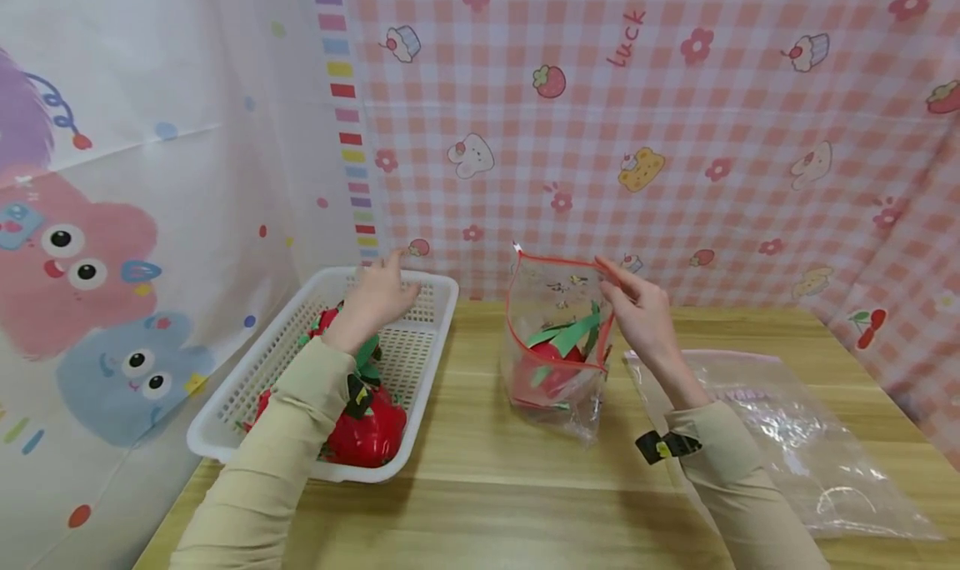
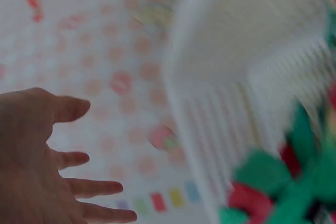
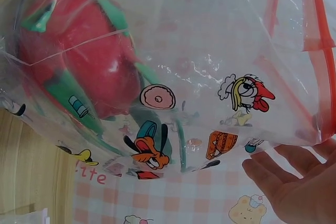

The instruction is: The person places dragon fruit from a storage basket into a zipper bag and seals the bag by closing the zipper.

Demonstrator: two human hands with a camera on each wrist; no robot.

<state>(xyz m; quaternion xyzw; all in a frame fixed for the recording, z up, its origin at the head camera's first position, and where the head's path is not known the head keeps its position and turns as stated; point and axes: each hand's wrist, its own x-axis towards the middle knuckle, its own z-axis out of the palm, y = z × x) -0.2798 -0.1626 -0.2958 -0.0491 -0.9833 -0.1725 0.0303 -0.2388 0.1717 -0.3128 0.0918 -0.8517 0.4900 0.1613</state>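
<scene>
My left hand, fingers spread and holding nothing, hovers over the white plastic basket. In the left wrist view the same hand shows apart from the basket's blurred rim. Several glossy red dragon fruits with green leafy scales lie in the basket, partly hidden by my forearm. My right hand holds the right side of a clear zip bag by its red-edged mouth, which gapes wide. Inside the bag sits a dragon fruit with long green scales. Cartoon prints cover the bag's side.
A flat clear zip bag with a pale pink edge lies on the wooden table to the right. Behind the table hangs a pink checked cloth, and a white cartoon cloth hangs at the left.
</scene>
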